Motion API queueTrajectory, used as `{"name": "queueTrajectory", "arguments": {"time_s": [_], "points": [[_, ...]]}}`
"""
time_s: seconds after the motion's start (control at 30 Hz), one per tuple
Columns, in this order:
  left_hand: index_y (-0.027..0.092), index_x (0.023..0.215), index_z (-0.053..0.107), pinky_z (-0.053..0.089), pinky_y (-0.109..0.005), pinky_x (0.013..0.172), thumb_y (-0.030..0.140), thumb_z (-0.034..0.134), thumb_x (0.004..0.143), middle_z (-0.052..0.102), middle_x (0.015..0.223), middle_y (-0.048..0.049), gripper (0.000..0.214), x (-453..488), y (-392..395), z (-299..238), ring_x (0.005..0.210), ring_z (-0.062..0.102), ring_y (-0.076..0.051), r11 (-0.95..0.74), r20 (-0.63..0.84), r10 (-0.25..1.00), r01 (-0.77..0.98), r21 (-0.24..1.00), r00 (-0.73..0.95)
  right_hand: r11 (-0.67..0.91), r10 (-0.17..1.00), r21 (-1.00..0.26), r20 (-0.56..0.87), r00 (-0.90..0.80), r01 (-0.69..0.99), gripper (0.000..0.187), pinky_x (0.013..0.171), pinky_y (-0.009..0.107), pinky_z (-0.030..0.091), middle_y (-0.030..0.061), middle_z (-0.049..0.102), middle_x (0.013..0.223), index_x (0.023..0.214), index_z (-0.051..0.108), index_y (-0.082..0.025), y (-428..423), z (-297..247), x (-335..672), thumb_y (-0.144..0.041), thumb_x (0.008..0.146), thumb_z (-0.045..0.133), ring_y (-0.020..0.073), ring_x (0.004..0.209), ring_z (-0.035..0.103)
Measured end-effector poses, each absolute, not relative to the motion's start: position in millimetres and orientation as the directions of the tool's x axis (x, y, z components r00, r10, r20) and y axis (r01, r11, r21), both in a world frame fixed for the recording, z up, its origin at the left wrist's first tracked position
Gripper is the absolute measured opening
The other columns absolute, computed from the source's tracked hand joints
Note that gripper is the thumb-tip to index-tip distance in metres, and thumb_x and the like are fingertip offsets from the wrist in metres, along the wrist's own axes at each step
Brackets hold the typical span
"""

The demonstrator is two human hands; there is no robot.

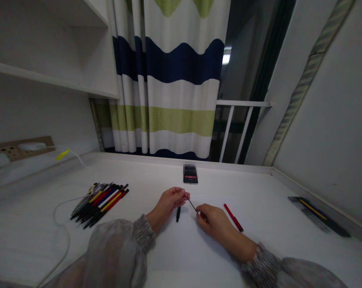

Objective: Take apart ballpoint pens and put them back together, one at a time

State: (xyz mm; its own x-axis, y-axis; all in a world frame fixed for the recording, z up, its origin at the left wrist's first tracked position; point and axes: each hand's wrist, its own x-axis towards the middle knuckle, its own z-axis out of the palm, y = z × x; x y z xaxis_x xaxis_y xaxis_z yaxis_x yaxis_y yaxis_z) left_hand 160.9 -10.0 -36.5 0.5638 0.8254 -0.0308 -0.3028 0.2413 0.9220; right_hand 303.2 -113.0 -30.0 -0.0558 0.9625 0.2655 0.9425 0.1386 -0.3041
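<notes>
My left hand (170,202) and my right hand (212,220) hover over the white desk (259,256), both pinching the ends of a thin dark pen refill (191,203) stretched between them. Just below the left fingers a short black pen part (178,214) lies on the desk. Beside the right hand, touching its far side, lies a red pen (233,217). Both sleeves are grey.
A pile of several black, red and yellow pens (99,202) lies to the left. A small dark device (190,175) sits at the back centre. More pens (315,214) rest by the right wall. A white cable (61,216) loops on the left, by a power strip (19,148).
</notes>
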Motion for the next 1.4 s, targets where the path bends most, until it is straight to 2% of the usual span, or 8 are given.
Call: {"name": "queueTrajectory", "arguments": {"time_s": [0.57, 0.67, 0.73, 0.83, 1.0, 1.17, 1.3, 1.4], "points": [[0.013, 0.075, 0.062, 0.042, -0.026, 0.072, 0.03, 0.072, 0.059, 0.066, 0.087, -0.008, 0.026, 161, -15, -35, 0.077, 0.059, -0.015, 0.193, -0.012, 0.748, -0.2, 0.961, 0.664, 0.17, 0.944, -0.316, 0.324, -0.062, 0.934, 0.016, 0.056, 0.023, 0.036, 0.0039, 0.06, 0.072, 0.084, 0.056, -0.016, -114, -30, 304, -0.02, 0.08, 0.041, 0.0134, 0.061, 0.054], [0.015, 0.084, 0.06, 0.041, -0.025, 0.068, 0.027, 0.073, 0.056, 0.064, 0.087, -0.0066, 0.032, 162, -13, -35, 0.073, 0.058, -0.015, 0.054, 0.071, 0.769, -0.175, 0.983, 0.635, 0.149, 0.943, -0.333, 0.332, -0.032, 0.931, 0.015, 0.055, 0.023, 0.035, 0.003, 0.06, 0.07, 0.083, 0.055, -0.016, -114, -29, 304, -0.021, 0.081, 0.041, 0.0133, 0.06, 0.054], [0.015, 0.079, 0.06, 0.039, -0.025, 0.064, 0.029, 0.071, 0.058, 0.062, 0.078, -0.0042, 0.027, 161, -11, -36, 0.068, 0.055, -0.015, -0.178, 0.164, 0.823, -0.027, 0.984, 0.545, 0.136, 0.941, -0.349, 0.338, -0.011, 0.927, 0.015, 0.055, 0.023, 0.035, 0.0031, 0.06, 0.071, 0.083, 0.054, -0.016, -114, -28, 304, -0.022, 0.081, 0.04, 0.0133, 0.06, 0.054], [0.018, 0.062, 0.057, 0.035, -0.025, 0.062, 0.035, 0.069, 0.057, 0.055, 0.064, -0.0011, 0.022, 155, -9, -40, 0.065, 0.051, -0.017, -0.472, 0.333, 0.857, 0.34, 0.813, 0.392, 0.109, 0.943, -0.363, 0.331, 0.018, 0.925, 0.014, 0.056, 0.023, 0.036, 0.0034, 0.06, 0.072, 0.082, 0.054, -0.016, -114, -27, 305, -0.021, 0.081, 0.04, 0.0137, 0.062, 0.055], [0.02, 0.047, 0.049, 0.031, -0.026, 0.056, 0.036, 0.071, 0.054, 0.048, 0.053, 0.0001, 0.028, 146, -9, -50, 0.057, 0.049, -0.018, -0.545, 0.31, 0.829, 0.547, 0.635, 0.466, 0.087, 0.951, -0.372, 0.308, 0.035, 0.924, 0.014, 0.056, 0.023, 0.036, 0.0037, 0.061, 0.073, 0.081, 0.054, -0.016, -113, -25, 304, -0.02, 0.081, 0.041, 0.0142, 0.063, 0.055], [0.019, 0.048, 0.051, 0.029, -0.023, 0.05, 0.031, 0.066, 0.06, 0.049, 0.046, 0.0025, 0.023, 152, -5, -48, 0.048, 0.046, -0.014, -0.454, 0.261, 0.86, 0.426, 0.783, 0.438, 0.102, 0.952, -0.377, 0.305, 0.02, 0.921, 0.014, 0.055, 0.023, 0.035, 0.0035, 0.061, 0.072, 0.082, 0.055, -0.016, -115, -24, 303, -0.019, 0.08, 0.041, 0.0132, 0.061, 0.054], [0.017, 0.057, 0.051, 0.035, -0.021, 0.046, 0.037, 0.057, 0.071, 0.051, 0.046, 0.0038, 0.025, 159, -3, -38, 0.043, 0.047, -0.01, -0.183, 0.144, 0.909, 0.065, 0.981, 0.39, 0.149, 0.952, -0.351, 0.304, -0.038, 0.925, 0.015, 0.055, 0.023, 0.035, 0.0033, 0.061, 0.071, 0.083, 0.056, -0.016, -115, -26, 304, -0.019, 0.079, 0.042, 0.0129, 0.06, 0.053], [0.015, 0.066, 0.051, 0.042, -0.02, 0.05, 0.038, 0.056, 0.075, 0.059, 0.055, 0.0003, 0.026, 159, -4, -34, 0.048, 0.055, -0.01, 0.045, 0.038, 0.927, -0.21, 0.977, 0.373, 0.182, 0.954, -0.317, 0.287, -0.089, 0.931, 0.016, 0.057, 0.023, 0.035, 0.0035, 0.061, 0.073, 0.083, 0.057, -0.016, -115, -28, 304, -0.018, 0.078, 0.042, 0.0129, 0.062, 0.054]]}}
